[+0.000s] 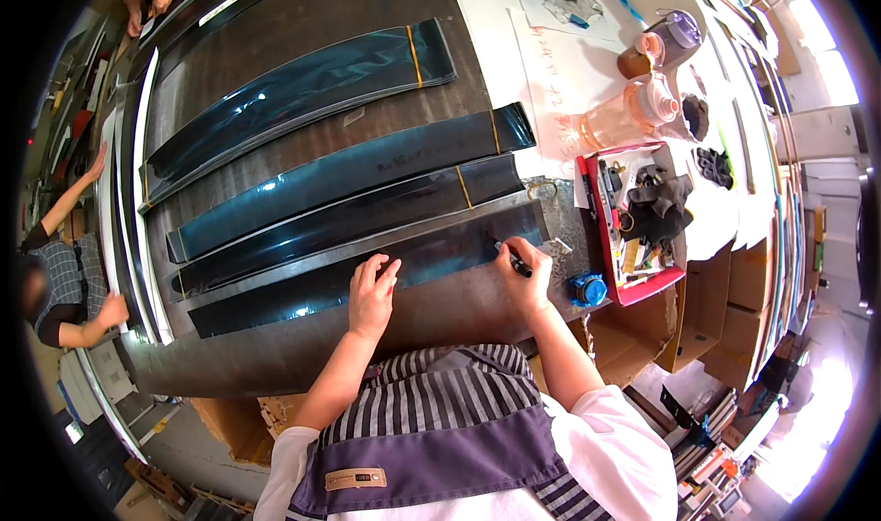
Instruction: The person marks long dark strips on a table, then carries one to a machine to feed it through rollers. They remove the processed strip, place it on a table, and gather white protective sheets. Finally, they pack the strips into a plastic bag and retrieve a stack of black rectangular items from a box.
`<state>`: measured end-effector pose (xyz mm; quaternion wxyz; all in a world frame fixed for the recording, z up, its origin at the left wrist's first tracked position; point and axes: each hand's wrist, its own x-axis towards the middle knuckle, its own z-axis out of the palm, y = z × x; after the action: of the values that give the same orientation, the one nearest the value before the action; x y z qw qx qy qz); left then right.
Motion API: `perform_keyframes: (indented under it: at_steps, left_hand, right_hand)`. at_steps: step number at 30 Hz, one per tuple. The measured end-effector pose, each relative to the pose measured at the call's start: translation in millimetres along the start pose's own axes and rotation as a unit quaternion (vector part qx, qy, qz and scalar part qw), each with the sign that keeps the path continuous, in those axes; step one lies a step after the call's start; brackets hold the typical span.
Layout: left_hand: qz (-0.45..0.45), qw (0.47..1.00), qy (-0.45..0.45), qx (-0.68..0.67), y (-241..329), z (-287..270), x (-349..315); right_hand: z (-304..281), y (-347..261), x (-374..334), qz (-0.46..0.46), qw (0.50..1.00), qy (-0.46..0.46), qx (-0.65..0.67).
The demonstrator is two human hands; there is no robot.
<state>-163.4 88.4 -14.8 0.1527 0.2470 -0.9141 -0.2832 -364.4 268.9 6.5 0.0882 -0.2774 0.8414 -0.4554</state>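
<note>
My right hand (527,278) is closed round a black marker pen (519,264). Its tip points at the right end of the nearest dark, glossy strip (440,253), on the worktable's front part. Resting at that strip's near edge, about its middle, my left hand (371,299) is empty with its fingers apart. Just beyond lies a bundle of dark strips (367,211) with a yellow band round each end. Behind it are another banded bundle (349,174) and a thicker blue-black stack (303,89), also banded.
A red box (638,291) of tools and dark gloves stands at my right, beside a blue roll (587,289). Farther back are a pink bottle (633,112) and a purple-lidded bottle (674,34). At the left, a co-worker (69,278) handles long white strips (145,200). Another person's hands show at far left.
</note>
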Motion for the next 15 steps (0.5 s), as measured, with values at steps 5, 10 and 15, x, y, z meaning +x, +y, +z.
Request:
perform_keyframes:
  at_steps: [5, 10, 15]
  left_hand:
    - [0.001, 1.0, -0.001, 0.002, 0, 0, 0]
    - [0.0, 1.0, -0.003, 0.006, 0, 0, 0]
    - [-0.002, 1.0, -0.003, 0.004, 1, -1, 0]
  right_hand:
    - [4, 8, 4, 0.007, 0.999, 0.053, -0.013]
    - [2, -6, 4, -0.012, 1.0, 0.004, 0.018]
    - [-1, 1, -2, -0.014, 1.0, -0.002, -0.018]
